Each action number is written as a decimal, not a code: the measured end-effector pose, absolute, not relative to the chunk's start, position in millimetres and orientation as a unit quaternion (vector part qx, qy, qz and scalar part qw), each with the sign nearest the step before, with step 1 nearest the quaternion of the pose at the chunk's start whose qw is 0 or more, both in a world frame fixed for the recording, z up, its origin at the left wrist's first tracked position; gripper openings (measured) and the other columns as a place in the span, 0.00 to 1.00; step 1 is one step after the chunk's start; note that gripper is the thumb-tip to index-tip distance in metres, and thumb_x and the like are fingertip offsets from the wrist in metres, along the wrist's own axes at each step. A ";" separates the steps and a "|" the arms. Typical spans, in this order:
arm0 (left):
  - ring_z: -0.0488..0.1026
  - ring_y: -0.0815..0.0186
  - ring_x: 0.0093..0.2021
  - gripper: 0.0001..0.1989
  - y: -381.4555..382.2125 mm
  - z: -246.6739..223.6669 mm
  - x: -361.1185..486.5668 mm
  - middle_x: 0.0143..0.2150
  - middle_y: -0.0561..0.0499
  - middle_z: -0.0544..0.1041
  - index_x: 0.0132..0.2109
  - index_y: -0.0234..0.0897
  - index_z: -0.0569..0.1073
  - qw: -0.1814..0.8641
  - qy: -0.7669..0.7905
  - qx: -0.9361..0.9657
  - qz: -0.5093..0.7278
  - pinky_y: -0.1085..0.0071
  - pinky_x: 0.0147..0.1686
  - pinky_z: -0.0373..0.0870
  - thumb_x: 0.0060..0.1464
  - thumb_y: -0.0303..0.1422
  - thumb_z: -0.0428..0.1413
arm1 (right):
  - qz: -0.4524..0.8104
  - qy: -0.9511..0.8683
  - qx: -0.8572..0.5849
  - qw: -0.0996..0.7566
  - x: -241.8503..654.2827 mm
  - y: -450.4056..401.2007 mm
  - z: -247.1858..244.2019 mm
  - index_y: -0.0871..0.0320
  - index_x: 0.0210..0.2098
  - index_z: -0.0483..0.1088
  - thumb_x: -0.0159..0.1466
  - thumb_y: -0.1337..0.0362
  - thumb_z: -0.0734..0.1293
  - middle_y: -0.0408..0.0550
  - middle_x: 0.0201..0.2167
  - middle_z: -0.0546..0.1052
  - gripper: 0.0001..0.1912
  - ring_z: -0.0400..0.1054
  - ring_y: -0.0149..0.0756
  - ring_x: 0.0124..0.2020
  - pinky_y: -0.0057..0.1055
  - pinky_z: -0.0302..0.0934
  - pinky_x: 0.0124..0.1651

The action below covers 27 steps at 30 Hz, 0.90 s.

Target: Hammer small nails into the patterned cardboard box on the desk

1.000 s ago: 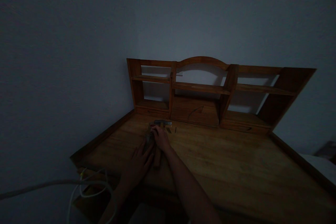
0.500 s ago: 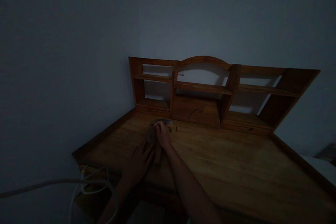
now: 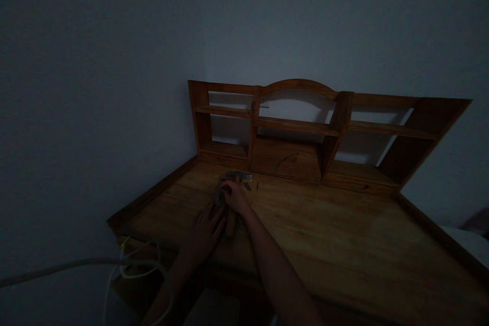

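Note:
My left hand lies low over the wooden desktop, fingers stretched forward, its fingertips close to a greyish curved thing too dark to name. Bent over beside that thing is my right hand, thumb and fingers drawn together; whatever is between them cannot be made out. Under and beside the right hand runs a brown wooden bar, perhaps a handle. Just beyond the fingers is a grey metal piece shaped like a hammer head. Small dark slim pieces lie right of it.
A wooden shelf unit stands along the back of the desk, against the wall. A raised wooden rim borders the left side. Pale cables loop at the front left corner. The room is dim.
My right hand has drawn back slightly toward me, showing more of the metal piece and the bar near it. My left hand stays nearly in place.

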<state>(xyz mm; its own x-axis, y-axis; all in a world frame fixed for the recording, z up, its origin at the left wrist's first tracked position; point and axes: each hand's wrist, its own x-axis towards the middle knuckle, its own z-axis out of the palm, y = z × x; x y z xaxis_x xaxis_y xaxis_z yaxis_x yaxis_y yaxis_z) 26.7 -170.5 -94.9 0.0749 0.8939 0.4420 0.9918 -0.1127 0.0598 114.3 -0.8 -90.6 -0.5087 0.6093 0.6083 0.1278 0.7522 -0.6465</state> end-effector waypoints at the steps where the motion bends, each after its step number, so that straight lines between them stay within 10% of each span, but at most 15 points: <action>1: 0.53 0.56 0.66 0.23 -170.0 -96.3 26.0 0.65 0.47 0.61 0.63 0.44 0.61 0.132 -0.652 -0.723 -0.187 0.52 0.60 0.56 0.64 0.38 0.38 | 0.276 -0.826 -0.219 0.440 113.5 1.1 -92.5 0.56 0.39 0.72 0.57 0.74 0.63 0.45 0.41 0.77 0.13 0.70 0.34 0.45 0.31 0.62 0.49; 27: 0.40 0.54 0.70 0.21 -165.7 -110.1 16.8 0.68 0.53 0.56 0.59 0.44 0.67 0.133 -0.624 -0.759 -0.134 0.47 0.62 0.52 0.64 0.31 0.40 | 0.401 -0.750 -0.215 0.479 113.7 -1.7 -89.1 0.55 0.33 0.78 0.57 0.65 0.68 0.45 0.36 0.80 0.06 0.73 0.37 0.42 0.34 0.65 0.49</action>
